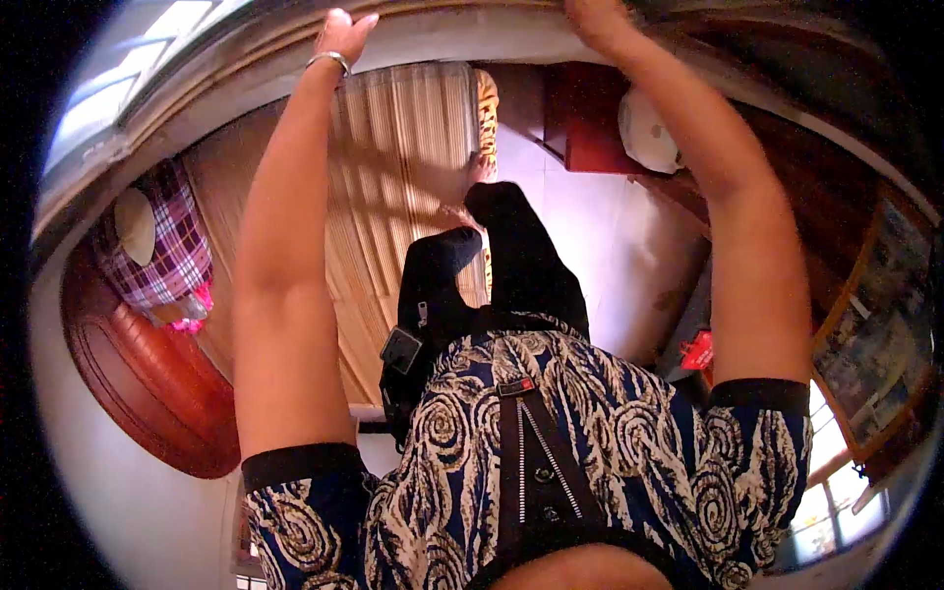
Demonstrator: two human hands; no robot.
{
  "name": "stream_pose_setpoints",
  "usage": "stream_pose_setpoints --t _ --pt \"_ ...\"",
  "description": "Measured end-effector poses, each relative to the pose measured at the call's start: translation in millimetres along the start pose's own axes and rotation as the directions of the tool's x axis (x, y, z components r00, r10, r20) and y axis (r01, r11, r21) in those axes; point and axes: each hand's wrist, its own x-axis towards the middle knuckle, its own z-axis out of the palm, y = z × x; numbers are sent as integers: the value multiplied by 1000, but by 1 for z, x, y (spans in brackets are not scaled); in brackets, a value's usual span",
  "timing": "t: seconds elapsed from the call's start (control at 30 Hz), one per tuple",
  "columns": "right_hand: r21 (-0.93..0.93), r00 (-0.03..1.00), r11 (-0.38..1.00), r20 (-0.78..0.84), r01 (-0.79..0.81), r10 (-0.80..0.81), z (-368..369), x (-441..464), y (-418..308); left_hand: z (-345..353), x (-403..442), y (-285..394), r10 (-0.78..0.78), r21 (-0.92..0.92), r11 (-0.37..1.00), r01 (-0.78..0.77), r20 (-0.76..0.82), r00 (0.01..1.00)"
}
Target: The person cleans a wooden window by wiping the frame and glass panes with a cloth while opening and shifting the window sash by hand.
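Both of my arms are raised, reaching toward the top of the view. My left hand (344,37), with a silver band on the wrist, is near a pale strip (423,49) running across the top. Its fingers look curled, with the thumb standing out; what they hold, if anything, is too small to make out. My right hand (598,22) reaches the top edge by the same strip, and its fingers are cut off from view. Below the arms are my patterned shirt (551,413) and black trousers (531,251). My bare feet show beside the bed's edge.
A bed with a striped sheet (383,167) fills the left. Plaid cloth (172,231) and a pale round thing (135,226) lie by the brown headboard (147,383). At right are a red surface (590,118), a white rounded object (644,133), the floor (610,226) and a framed panel (875,334).
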Motion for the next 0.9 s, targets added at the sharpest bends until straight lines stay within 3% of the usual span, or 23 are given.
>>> stream_pose_setpoints --t 0.07,0.1,0.17,0.27,0.33,0.37,0.4,0.43,0.47,0.5,0.57,0.6,0.67,0.7,0.73,0.8,0.9 --pt "-199 984 968 115 154 -133 -13 5 8 -9 -24 0 25 -317 949 3 84 996" --pt "-200 983 966 113 166 -146 -19 3 11 -12 -46 -3 17 -319 948 8 74 997" --pt "-368 957 884 101 289 -271 -32 0 9 -3 -99 -24 137 -249 956 -156 -95 986" --pt "-475 967 843 155 251 -200 -38 4 5 21 -187 -86 91 -355 928 -111 -71 993" --pt "-455 968 855 150 250 -203 -56 -9 -12 41 -262 -142 -148 -221 959 176 139 979" --pt "-406 962 873 145 270 -230 -57 -9 -9 51 -306 -160 -186 -254 941 226 172 967" --pt "-356 956 888 139 290 -257 -57 -9 -6 63 -346 -168 -263 -421 832 361 272 926" --pt "-359 955 886 133 295 -265 -58 -6 -5 41 -369 -138 -323 -480 585 654 602 730" --pt "-334 966 907 118 257 -230 -56 -5 -4 48 -404 -131 -184 -637 197 745 722 666" --pt "-308 975 926 104 218 -195 -54 -5 -1 32 -418 -94 -62 -616 -25 788 787 613" --pt "-344 955 892 105 295 -276 -48 -2 9 36 -449 -68 166 -540 -256 802 792 587" --pt "-378 934 855 108 356 -341 -44 1 12 45 -462 -63 158 -546 -264 795 789 594" --pt "-374 942 865 135 334 -306 -50 -3 3 61 -475 -60 276 -513 -269 815 770 576" --pt "-375 952 876 167 302 -257 -53 -4 0 59 -480 -65 261 -421 -239 875 840 476" --pt "-379 952 875 165 302 -257 -51 -1 2 55 -479 -59 264 -423 -240 874 838 478" --pt "-388 947 864 119 321 -299 -41 2 11 47 -477 -41 51 -364 -248 898 921 387" --pt "-382 940 860 94 339 -329 -39 -1 14 55 -488 -47 28 -313 -184 932 946 323"
